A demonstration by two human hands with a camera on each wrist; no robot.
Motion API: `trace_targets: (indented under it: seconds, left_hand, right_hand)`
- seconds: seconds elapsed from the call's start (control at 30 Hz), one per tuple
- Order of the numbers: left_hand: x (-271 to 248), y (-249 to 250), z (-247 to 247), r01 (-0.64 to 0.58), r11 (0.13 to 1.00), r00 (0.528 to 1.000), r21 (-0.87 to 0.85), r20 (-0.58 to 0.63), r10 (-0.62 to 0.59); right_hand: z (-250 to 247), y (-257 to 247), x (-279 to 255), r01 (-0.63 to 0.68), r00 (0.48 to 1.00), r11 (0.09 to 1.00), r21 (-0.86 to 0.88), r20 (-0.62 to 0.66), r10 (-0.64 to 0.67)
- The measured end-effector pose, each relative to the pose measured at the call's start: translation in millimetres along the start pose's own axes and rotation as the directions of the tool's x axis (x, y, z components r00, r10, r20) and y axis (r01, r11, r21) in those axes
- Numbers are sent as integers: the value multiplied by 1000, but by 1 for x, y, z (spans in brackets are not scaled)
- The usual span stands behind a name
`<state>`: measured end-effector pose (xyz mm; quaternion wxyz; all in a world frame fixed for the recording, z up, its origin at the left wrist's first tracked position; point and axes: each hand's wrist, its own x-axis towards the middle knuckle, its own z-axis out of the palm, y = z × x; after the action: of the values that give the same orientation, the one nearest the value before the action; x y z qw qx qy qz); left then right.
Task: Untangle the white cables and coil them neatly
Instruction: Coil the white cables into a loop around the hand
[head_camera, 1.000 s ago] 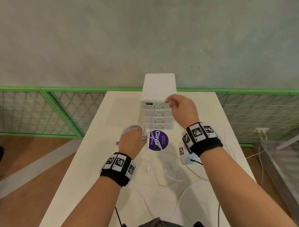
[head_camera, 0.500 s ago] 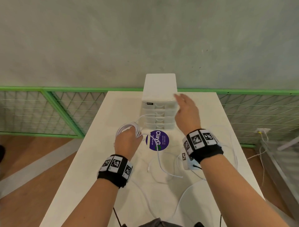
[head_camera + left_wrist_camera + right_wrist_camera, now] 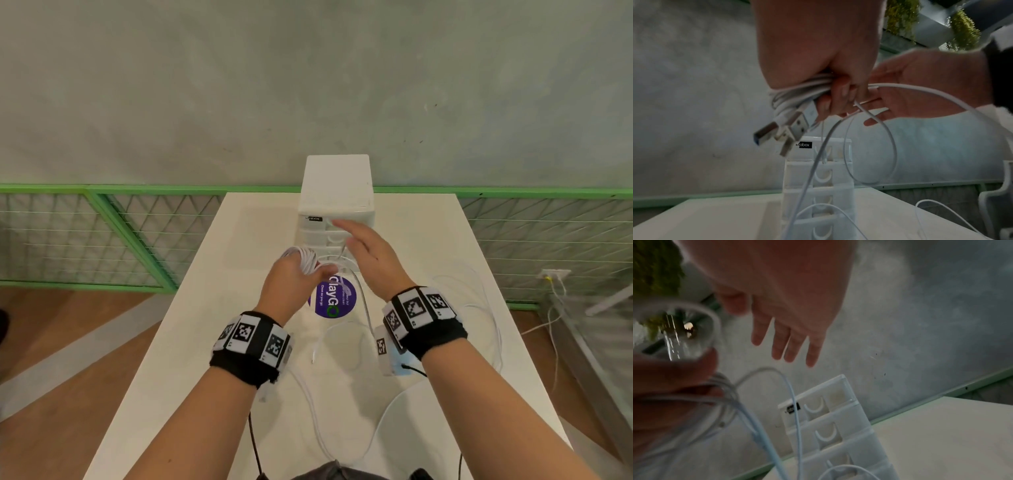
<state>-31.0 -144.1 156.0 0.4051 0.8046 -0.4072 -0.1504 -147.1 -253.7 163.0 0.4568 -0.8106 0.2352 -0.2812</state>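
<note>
My left hand (image 3: 294,277) grips a bundle of coiled white cables (image 3: 303,258) above the white table (image 3: 212,308). In the left wrist view its fingers (image 3: 840,95) curl round the coil (image 3: 797,91), and USB plugs (image 3: 785,131) hang below it. A loose white cable (image 3: 363,301) trails from the coil down over the table; in the left wrist view that cable (image 3: 920,91) arcs past my right palm. My right hand (image 3: 366,253) hovers just right of the coil with straight, spread fingers (image 3: 789,344) and holds nothing. More white cable loops (image 3: 486,308) lie on the table to the right.
A white stack of small drawers (image 3: 337,205) stands at the table's far edge, right behind my hands. A round purple sticker (image 3: 334,298) lies on the table below them. Green mesh fencing (image 3: 102,236) and a grey wall are beyond. The floor drops off at both sides.
My right hand let go of the cable it pinched near the drawers, opened flat and came back toward the coil. My left hand rose and moved right with the coil.
</note>
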Motion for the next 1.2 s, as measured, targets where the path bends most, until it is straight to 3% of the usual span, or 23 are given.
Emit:
trace_targets:
  seconds: [0.1, 0.17, 0.3, 0.47, 0.6, 0.73, 0.83, 0.9, 1.07, 1.2]
  left_hand:
    - [7, 1, -2, 69, 997, 998, -42, 17, -68]
    - [11, 6, -8, 57, 995, 998, -84, 25, -55]
    - [10, 18, -24, 53, 994, 966, -98, 257, -26]
    - [7, 18, -35, 144, 985, 885, -99, 458, -83]
    - [-5, 32, -33, 146, 970, 829, -194, 559, -12]
    - [-11, 49, -31, 139, 852, 885, -504, 450, 122]
    - [-8, 54, -31, 93, 757, 930, -646, 328, 165]
    - [-6, 54, -31, 81, 699, 949, -711, 270, 165]
    - [3, 57, -42, 52, 467, 987, -883, 116, 110]
    - [19, 61, -55, -56, 376, 997, -925, -31, 72]
  right_hand:
    - [6, -9, -6, -43, 968, 997, -58, 246, 56]
    - [11, -5, -6, -66, 944, 986, -152, 309, 111]
    - [5, 1, 0, -172, 962, 984, -49, 206, 179]
    - [-11, -2, 15, -77, 965, 973, -217, 231, 128]
    - [-11, -4, 26, -45, 985, 973, -228, 152, 81]
    - [-4, -5, 27, -20, 997, 986, -167, 76, 33]
    - [12, -6, 18, -147, 987, 988, 48, 78, 143]
    - [22, -3, 13, -162, 987, 980, 118, 30, 160]
    - [41, 14, -6, -24, 998, 996, -81, 52, 28]
    - [54, 17, -24, -11, 990, 995, -100, 136, 25]
